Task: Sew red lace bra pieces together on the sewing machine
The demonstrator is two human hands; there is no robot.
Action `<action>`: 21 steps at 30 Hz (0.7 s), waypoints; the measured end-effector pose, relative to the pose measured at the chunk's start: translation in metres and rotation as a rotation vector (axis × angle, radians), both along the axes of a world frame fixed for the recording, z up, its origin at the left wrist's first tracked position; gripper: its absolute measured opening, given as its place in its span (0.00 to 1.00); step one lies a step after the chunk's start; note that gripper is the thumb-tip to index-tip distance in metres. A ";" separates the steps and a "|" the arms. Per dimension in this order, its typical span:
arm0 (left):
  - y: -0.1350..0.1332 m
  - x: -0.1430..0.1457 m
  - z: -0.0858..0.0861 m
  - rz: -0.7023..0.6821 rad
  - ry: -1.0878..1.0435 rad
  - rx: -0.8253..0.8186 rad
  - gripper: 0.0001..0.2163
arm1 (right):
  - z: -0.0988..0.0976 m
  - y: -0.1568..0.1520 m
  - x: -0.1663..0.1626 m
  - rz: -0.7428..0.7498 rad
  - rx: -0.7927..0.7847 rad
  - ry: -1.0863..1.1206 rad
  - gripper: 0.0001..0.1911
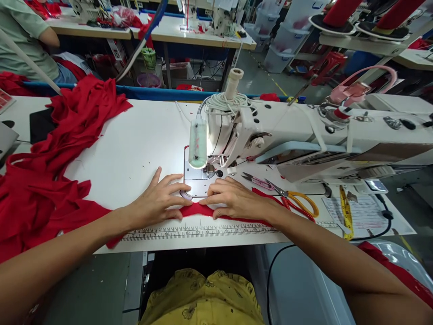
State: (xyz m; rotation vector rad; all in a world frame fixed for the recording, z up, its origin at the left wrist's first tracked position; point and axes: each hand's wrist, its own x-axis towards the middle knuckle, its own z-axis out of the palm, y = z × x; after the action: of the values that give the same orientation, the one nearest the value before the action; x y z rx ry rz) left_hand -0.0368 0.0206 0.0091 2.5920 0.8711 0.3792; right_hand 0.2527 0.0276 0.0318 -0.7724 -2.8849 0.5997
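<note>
A narrow red fabric strip [196, 209] runs along the table edge in front of the sewing machine [233, 131]. My left hand [158, 198] pinches it between thumb and forefinger, other fingers stretched toward the needle plate [198, 187]. On the right, my right hand [237, 198] grips the same strip with thumb and forefinger, the rest of its fingers bent. A short stretch of fabric shows between the hands, just below the plate. Beyond the right hand lie orange-handled scissors [306, 203] and small pink-handled snips [260, 182]. A lit lamp [198, 142] hangs over the needle area.
A heap of red fabric [43, 180] covers the table's left side. A printed ruler [203, 231] lines the front edge. To the right are a yellow tape measure [345, 212], a paper sheet [365, 212] and a plastic bin [304, 275]. Another person [27, 40] sits beyond.
</note>
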 end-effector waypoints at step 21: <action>0.009 0.000 0.026 -0.079 0.185 -0.031 0.18 | 0.006 0.009 0.003 0.029 -0.052 -0.112 0.23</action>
State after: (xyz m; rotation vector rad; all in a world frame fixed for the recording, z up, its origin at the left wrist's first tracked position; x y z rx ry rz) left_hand -0.0368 0.0295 0.0353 2.6542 0.8232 0.1037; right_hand 0.2554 0.0369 0.0377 -0.7977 -2.9979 0.6577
